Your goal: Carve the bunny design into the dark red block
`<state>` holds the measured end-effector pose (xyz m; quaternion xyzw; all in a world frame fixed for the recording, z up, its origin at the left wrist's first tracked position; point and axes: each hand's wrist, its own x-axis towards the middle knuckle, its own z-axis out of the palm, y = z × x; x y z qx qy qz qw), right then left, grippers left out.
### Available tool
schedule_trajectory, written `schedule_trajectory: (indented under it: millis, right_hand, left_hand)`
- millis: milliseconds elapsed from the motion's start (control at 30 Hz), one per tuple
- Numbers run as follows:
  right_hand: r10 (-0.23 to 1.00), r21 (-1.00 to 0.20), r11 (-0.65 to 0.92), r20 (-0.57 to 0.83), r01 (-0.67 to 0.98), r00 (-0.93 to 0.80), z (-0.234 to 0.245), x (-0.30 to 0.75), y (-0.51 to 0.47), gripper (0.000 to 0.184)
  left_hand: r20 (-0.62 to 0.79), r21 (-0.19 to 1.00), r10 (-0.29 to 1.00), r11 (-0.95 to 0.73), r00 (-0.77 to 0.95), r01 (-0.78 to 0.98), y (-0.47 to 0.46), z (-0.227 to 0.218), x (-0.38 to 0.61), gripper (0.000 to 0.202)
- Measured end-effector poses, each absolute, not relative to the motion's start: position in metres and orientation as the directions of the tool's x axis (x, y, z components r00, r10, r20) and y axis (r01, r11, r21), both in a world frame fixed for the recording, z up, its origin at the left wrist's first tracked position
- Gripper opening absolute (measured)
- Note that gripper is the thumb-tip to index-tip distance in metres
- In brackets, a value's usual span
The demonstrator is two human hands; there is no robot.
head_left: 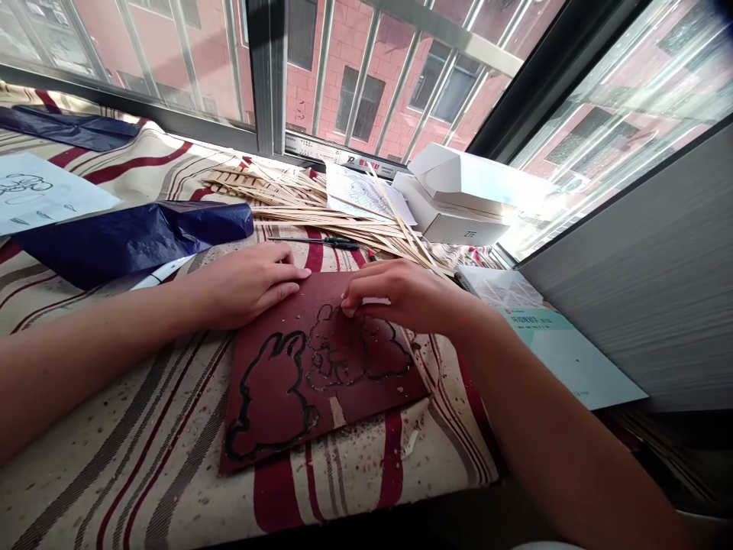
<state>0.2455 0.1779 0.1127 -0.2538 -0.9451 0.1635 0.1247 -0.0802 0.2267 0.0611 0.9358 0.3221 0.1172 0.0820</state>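
Note:
A dark red board (286,397) with a carved black outline of rabbit-like figures lies on the striped cloth in front of me. My left hand (246,283) rests flat on the board's upper left corner, fingers stretched out and pressing it down. My right hand (401,294) is closed in a pinch over the carved lines near the board's top, gripping a small white-handled tool (375,302) whose tip I cannot see. Small pale shavings are scattered on the board and cloth.
Blue carbon paper (131,237) lies at the left, with a drawing sheet (40,191) beyond it. A pile of thin wooden strips (321,206), a black-handled tool (326,242), a white box (458,198) and a booklet (550,336) lie behind and right. The window wall closes the right.

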Motion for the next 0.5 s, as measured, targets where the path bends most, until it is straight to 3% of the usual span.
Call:
schedule_trajectory:
  millis: [133, 267, 400, 500]
  right_hand:
    - [0.559, -0.369, 0.797, 0.15, 0.478, -0.815, 0.116, 0.246, 0.176, 0.015]
    - [0.486, -0.427, 0.816, 0.145, 0.388, -0.862, 0.114, 0.242, 0.176, 0.016]
    - [0.556, -0.379, 0.806, 0.222, 0.454, -0.801, 0.108, 0.235, 0.176, 0.013]
    - [0.444, -0.418, 0.85, 0.241, 0.32, -0.863, 0.105, 0.226, 0.172, 0.016]
  left_hand:
    - [0.172, 0.217, 0.623, -0.779, 0.763, 0.588, 0.228, 0.059, -0.081, 0.061]
    - [0.186, 0.2, 0.613, -0.789, 0.768, 0.582, 0.227, 0.058, -0.081, 0.062]
    - [0.187, 0.19, 0.606, -0.794, 0.773, 0.577, 0.227, 0.058, -0.081, 0.063]
    - [0.189, 0.192, 0.603, -0.797, 0.775, 0.573, 0.228, 0.057, -0.08, 0.062]
